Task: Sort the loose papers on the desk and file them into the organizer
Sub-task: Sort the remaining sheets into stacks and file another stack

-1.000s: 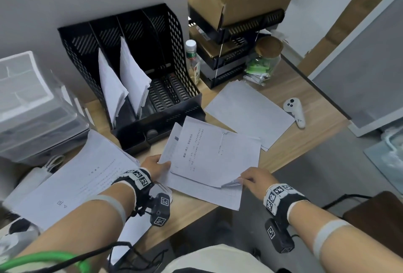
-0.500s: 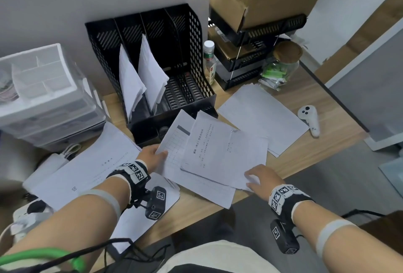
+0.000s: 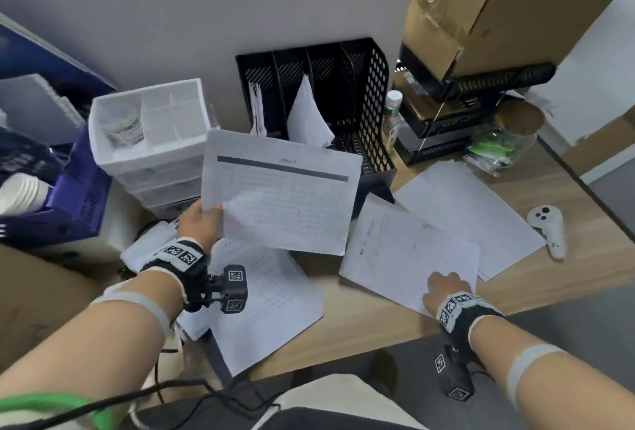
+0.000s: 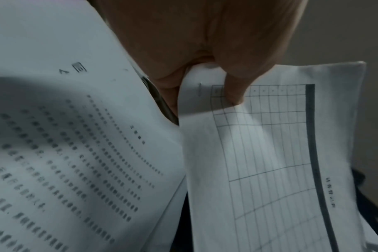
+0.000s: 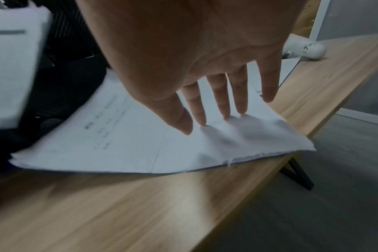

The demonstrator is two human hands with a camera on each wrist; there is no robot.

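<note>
My left hand (image 3: 201,222) pinches the corner of a sheet printed with a grid table (image 3: 280,206) and holds it in the air in front of the black mesh organizer (image 3: 369,113). In the left wrist view my thumb and fingers (image 4: 233,81) clamp the grid sheet (image 4: 270,153). Two of the organizer's slots hold upright papers (image 3: 307,118). My right hand (image 3: 446,288) presses flat on a text sheet (image 3: 405,251) near the desk's front edge; straight fingers (image 5: 222,98) touch that text sheet (image 5: 129,141). More sheets lie at the left (image 3: 264,299) and right (image 3: 470,209).
A white drawer unit (image 3: 151,141) stands left of the organizer, a blue crate (image 3: 74,199) beyond it. A small bottle (image 3: 391,120), black trays under a cardboard box (image 3: 481,3) and a cork-lidded jar (image 3: 512,134) stand to the right. A white controller (image 3: 549,227) lies on the wooden desk (image 3: 378,319).
My left hand has pulled the grid sheet out from under the text sheet and lifted it toward the organizer. My right hand now holds the text sheet flat. My head has turned left.
</note>
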